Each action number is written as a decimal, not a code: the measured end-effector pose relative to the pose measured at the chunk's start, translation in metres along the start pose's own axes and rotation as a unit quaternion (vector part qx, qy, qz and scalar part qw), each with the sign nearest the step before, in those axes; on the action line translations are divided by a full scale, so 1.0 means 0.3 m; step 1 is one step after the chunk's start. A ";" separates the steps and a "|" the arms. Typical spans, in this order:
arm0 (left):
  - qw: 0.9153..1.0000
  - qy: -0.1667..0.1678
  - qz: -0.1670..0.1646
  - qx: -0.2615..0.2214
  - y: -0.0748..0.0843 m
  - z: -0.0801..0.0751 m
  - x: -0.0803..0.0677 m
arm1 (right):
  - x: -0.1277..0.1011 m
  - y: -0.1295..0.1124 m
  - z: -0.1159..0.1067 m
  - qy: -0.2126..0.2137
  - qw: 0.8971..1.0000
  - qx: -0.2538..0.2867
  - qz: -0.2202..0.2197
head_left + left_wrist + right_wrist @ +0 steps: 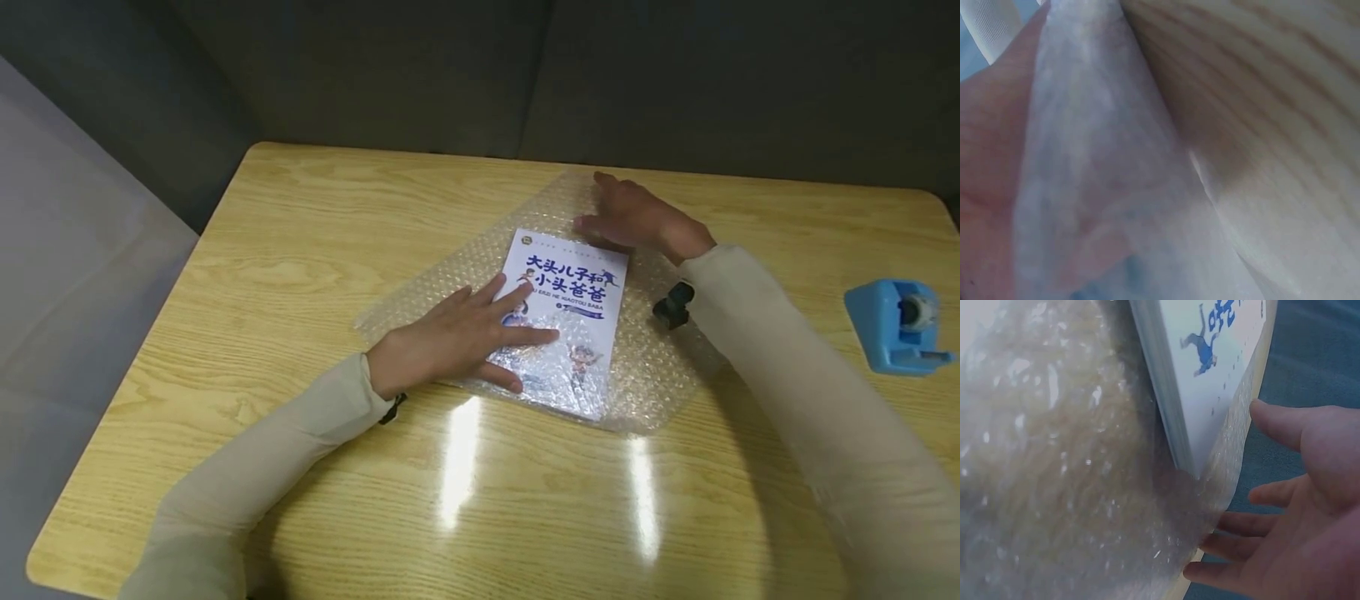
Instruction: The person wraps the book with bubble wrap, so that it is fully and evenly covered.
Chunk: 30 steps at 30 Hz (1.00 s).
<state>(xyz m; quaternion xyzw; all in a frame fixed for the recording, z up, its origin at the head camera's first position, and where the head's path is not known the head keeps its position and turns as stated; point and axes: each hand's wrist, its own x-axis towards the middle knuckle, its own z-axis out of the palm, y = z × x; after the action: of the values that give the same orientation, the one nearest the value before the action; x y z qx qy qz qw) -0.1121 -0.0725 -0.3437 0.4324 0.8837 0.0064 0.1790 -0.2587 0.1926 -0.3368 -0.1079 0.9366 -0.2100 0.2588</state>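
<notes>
A white book (573, 287) with blue Chinese lettering and cartoon figures lies on a sheet of bubble wrap (465, 262). Clear wrap appears folded over the book's lower part. My left hand (468, 337) rests on the lower left of the cover with its fingers spread. Past the book's top right corner, my right hand (645, 218) reaches to the far corner of the sheet. Its fingers look extended at the wrap's edge in the right wrist view, with the book (1179, 387) standing off beside them. The left wrist view is blurred, showing a whitish translucent sheet (1104, 125) against the hand.
A blue tape dispenser (892, 329) holding a roll of tape stands on the right side of the wooden table (300, 233). A dark partition (390, 75) rises behind the table's far edge. Light reflections streak the table near the front.
</notes>
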 end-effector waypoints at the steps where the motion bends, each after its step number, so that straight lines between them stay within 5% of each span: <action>1: 1.000 0.001 0.001 0.001 -0.001 0.000 0.000 | -0.001 0.000 -0.001 0.007 1.000 0.005 0.000; 30: 1.000 0.002 -0.003 -0.007 0.002 -0.007 -0.003 | -0.053 -0.043 -0.015 0.201 0.975 0.083 -0.040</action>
<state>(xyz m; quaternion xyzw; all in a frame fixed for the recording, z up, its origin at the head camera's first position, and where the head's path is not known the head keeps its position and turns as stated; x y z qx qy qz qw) -0.1118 -0.0726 -0.3414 0.4288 0.8851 0.0130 0.1805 -0.2465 0.1875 -0.3205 -0.0789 0.9435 -0.3150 0.0652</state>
